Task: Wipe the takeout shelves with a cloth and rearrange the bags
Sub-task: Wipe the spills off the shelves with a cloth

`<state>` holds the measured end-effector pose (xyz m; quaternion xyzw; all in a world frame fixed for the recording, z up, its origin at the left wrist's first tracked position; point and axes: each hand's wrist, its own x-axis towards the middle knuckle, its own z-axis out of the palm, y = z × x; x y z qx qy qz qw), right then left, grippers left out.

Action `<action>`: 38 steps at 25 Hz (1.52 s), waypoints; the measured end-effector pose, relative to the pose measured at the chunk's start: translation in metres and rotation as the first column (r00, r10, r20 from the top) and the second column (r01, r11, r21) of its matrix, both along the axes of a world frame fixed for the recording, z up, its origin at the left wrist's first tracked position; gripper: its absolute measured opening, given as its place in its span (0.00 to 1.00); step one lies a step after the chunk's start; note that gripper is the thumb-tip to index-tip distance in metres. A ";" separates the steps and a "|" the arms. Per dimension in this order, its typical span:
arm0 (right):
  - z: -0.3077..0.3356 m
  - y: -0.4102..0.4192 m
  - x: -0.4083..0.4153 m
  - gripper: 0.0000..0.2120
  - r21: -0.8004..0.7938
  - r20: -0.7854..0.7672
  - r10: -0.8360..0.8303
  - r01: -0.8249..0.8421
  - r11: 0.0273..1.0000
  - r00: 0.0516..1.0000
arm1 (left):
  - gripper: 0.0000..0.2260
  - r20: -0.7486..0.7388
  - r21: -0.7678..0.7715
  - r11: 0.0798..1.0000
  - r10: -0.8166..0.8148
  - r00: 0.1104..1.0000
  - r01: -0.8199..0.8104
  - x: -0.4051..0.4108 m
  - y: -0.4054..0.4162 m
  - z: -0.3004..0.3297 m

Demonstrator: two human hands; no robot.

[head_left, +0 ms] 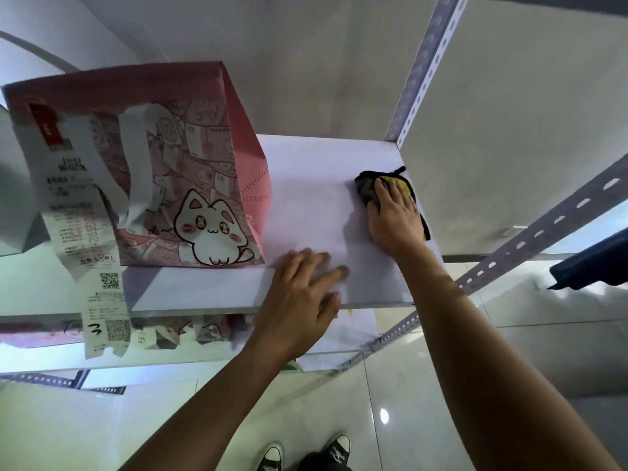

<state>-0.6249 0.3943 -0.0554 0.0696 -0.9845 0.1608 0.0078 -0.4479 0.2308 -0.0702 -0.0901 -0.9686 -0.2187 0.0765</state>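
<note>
Head view: two hands (302,294) (394,215), one cloth (368,190), one pink bag (190,171).

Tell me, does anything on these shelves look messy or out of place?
Only slightly. Long white paper receipts trail from the pink cat-print takeout bag and hang over the white shelf's front edge. The bag itself stands upright. The yellow-and-grey cloth lies bunched under the right hand, simply mid-wipe. No spill or damage shows.

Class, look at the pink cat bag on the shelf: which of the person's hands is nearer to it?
Left. The left hand rests on the shelf edge just right of the pink cat bag; the right hand presses the cloth farther right.
</note>
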 end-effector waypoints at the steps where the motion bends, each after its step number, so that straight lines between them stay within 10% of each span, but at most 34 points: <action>1: 0.001 -0.002 0.010 0.27 -0.007 -0.005 0.045 -0.045 0.999 0.999 | 0.22 0.012 -0.051 0.998 0.043 0.999 -0.042 -0.001 0.003 0.001; 9: -0.006 0.017 0.119 0.26 -0.034 -0.040 0.079 -0.081 0.996 0.996 | 0.27 0.019 -0.265 0.957 0.129 0.991 -0.119 -0.003 0.013 -0.003; 23: 0.004 0.007 -0.039 0.27 0.013 0.080 -0.074 0.073 0.997 0.994 | 0.27 0.029 -0.290 0.949 0.139 0.990 -0.125 -0.003 0.015 -0.005; 38: 0.003 0.005 0.154 0.28 -0.004 -0.011 -0.058 0.058 0.998 0.998 | 0.26 0.029 -0.224 0.970 0.103 0.994 -0.094 -0.006 0.011 -0.007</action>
